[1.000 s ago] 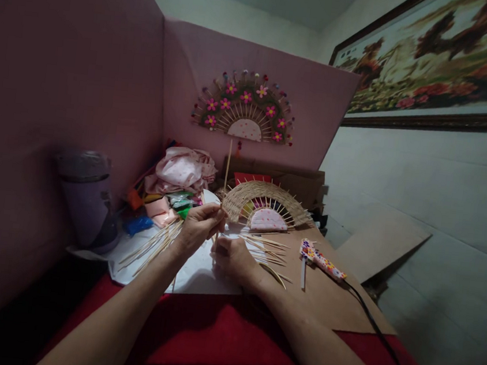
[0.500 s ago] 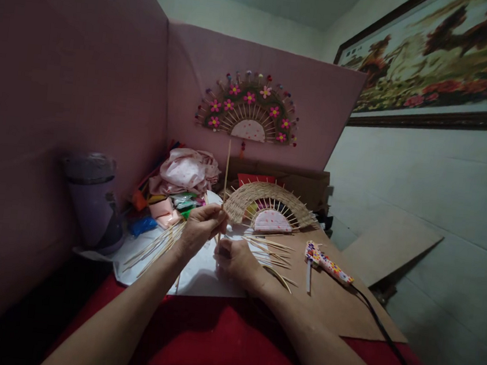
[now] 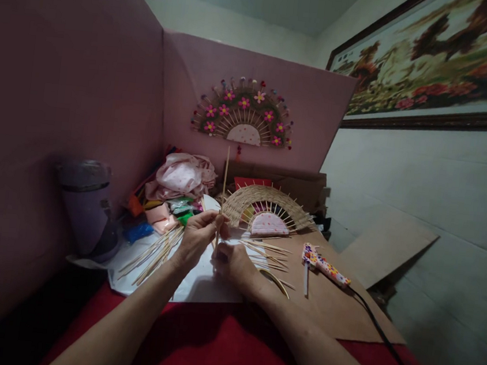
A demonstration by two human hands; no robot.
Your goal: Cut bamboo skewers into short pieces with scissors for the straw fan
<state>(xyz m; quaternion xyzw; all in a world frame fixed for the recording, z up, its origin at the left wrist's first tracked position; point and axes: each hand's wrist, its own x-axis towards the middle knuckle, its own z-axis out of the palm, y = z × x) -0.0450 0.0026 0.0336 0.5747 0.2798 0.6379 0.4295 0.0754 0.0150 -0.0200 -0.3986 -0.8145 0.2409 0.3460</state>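
Observation:
A thin wooden stick stands upright between my hands. My left hand pinches it around its middle, and my right hand grips near its lower end, just above the white sheet. Loose sticks lie to the left of my left hand, and more sticks lie right of my right hand. Behind the hands rests a woven fan with a pale spotted half-round base and stick tips poking out of its rim. My fingers hide the stick's lower part.
A flower-patterned glue gun with a black cord lies on the brown board. Left are a purple thermos, colourful packets and bunched pink cloth. A flower-decorated fan hangs on the pink panel.
The view has shifted slightly, so the surroundings sit a little further left and lower. Both hands keep their hold on the stick, which stays upright.

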